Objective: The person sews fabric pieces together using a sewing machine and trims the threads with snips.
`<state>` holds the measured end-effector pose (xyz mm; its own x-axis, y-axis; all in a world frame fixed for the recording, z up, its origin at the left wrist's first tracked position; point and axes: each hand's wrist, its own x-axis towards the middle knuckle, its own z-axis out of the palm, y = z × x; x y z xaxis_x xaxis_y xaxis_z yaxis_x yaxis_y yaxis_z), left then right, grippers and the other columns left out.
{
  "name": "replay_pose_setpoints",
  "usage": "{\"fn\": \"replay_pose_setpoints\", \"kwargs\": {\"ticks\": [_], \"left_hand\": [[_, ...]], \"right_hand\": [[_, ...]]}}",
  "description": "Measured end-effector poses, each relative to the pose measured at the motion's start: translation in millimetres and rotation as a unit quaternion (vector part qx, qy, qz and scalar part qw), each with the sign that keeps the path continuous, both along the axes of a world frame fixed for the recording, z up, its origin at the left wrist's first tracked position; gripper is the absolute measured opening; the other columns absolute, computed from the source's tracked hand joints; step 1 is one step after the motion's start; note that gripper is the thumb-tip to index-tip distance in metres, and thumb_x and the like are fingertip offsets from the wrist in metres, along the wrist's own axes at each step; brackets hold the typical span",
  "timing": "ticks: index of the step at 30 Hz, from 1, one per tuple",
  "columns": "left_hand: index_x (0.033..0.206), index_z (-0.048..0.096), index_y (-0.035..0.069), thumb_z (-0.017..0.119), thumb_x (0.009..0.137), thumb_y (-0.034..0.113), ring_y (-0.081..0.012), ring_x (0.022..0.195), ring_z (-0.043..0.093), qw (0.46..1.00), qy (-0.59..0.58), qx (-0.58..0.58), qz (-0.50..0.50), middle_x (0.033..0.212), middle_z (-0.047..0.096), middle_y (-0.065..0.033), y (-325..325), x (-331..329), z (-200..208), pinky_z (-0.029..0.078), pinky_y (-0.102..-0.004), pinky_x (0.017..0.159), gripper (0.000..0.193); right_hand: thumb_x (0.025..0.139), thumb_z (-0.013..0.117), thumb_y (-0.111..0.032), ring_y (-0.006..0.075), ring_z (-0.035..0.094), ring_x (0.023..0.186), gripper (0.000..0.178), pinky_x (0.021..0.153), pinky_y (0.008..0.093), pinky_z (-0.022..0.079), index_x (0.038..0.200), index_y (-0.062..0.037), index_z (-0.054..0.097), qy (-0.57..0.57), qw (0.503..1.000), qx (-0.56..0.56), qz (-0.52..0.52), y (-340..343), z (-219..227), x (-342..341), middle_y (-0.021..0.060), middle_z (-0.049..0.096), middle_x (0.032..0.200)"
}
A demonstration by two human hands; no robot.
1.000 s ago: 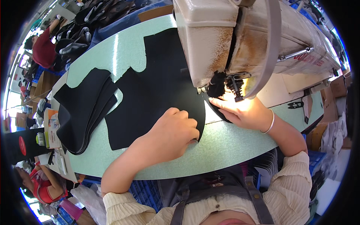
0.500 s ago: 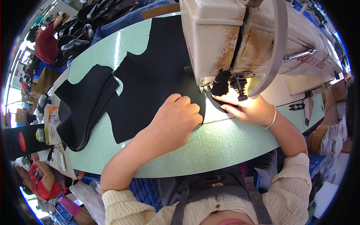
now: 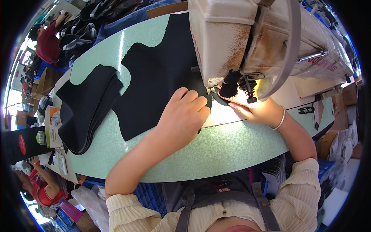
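Observation:
A large black fabric piece (image 3: 154, 81) lies on the pale green table, its right edge running under the head of a sewing machine (image 3: 224, 38). My left hand (image 3: 183, 116) is closed on the piece's near right edge, knuckles up, with the fingertips hidden beneath. Beside the needle area, my right hand (image 3: 259, 110) holds a narrow black part of the fabric (image 3: 221, 99) between thumb and fingers. The machine head and a black cloth tuft (image 3: 230, 84) cover some of its fingers. A bright lamp washes out the spot around them.
Left of the large piece lies a stack of similar black cut pieces (image 3: 91, 110). Small black thread snips (image 3: 306, 110) rest on the table at the right. A box (image 3: 55, 127) stands at the left edge. Two other people work farther left. Dark goods are heaped beyond the table.
The large black piece has shifted away from me and slightly right, turning a little. My left hand has moved slightly forward with it; my right hand stays nearly in place.

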<state>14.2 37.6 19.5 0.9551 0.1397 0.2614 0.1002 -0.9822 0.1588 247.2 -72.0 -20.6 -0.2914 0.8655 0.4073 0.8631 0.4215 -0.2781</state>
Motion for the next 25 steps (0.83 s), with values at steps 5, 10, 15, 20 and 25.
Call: {"fn": "replay_pose_setpoints", "kwargs": {"ticks": [5, 10, 15, 20, 25], "left_hand": [[0.088, 0.065, 0.004, 0.060, 0.067, 0.001, -0.0204, 0.078, 0.051, 0.999, -0.014, 0.045, 0.015, 0.078, 0.055, -0.0029, -4.0, 2.5, -6.1, 0.041, -0.0333, 0.081, 0.021], [0.093, 0.065, 0.000, 0.060, 0.068, 0.001, -0.0202, 0.078, 0.052, 0.996, -0.025, 0.087, 0.026, 0.080, 0.055, -0.0038, -10.0, 5.1, -12.3, 0.041, -0.0333, 0.079, 0.025], [0.097, 0.065, -0.002, 0.063, 0.068, 0.001, -0.0207, 0.077, 0.052, 0.996, -0.042, 0.069, 0.040, 0.082, 0.056, -0.0050, -10.5, 6.9, -19.3, 0.041, -0.0332, 0.075, 0.029], [0.097, 0.065, -0.001, 0.063, 0.068, 0.000, -0.0216, 0.076, 0.053, 0.994, -0.071, 0.049, 0.067, 0.082, 0.056, -0.0061, -13.6, 11.2, -28.6, 0.040, -0.0343, 0.071, 0.029], [0.081, 0.059, -0.001, 0.061, 0.062, 0.003, -0.0184, 0.070, 0.047, 0.985, -0.133, 0.092, 0.061, 0.076, 0.045, -0.0058, -9.3, 18.6, -36.7, 0.035, -0.0324, 0.065, 0.019]], "right_hand": [[0.078, 0.071, -0.014, 0.0275, 0.059, 0.078, 0.023, 0.070, 0.0386, 0.049, 0.099, -0.0052, 0.066, 0.009, 0.999, 0.033, 0.003, -0.4, 4.2, -3.6, 0.0078, 0.061, 0.085], [0.078, 0.069, -0.011, 0.0266, 0.059, 0.074, 0.021, 0.067, 0.0390, 0.048, 0.098, -0.0055, 0.066, -0.037, 0.996, 0.084, 0.013, 2.6, 14.5, -8.6, 0.0071, 0.061, 0.083], [0.079, 0.068, -0.012, 0.0283, 0.057, 0.074, 0.017, 0.065, 0.0405, 0.046, 0.094, -0.0050, 0.064, -0.035, 0.997, 0.064, 0.004, 3.4, 21.3, -14.7, 0.0084, 0.060, 0.082], [0.079, 0.066, -0.008, 0.0288, 0.057, 0.076, 0.017, 0.066, 0.0413, 0.046, 0.095, -0.0030, 0.064, 0.011, 0.997, 0.070, 0.001, 6.4, 14.0, -21.2, 0.0094, 0.061, 0.085], [0.075, 0.067, -0.005, 0.0350, 0.060, 0.085, 0.030, 0.077, 0.0424, 0.050, 0.105, -0.0030, 0.066, -0.077, 0.996, 0.038, -0.008, -5.0, 9.6, -30.2, 0.0137, 0.066, 0.101]]}}
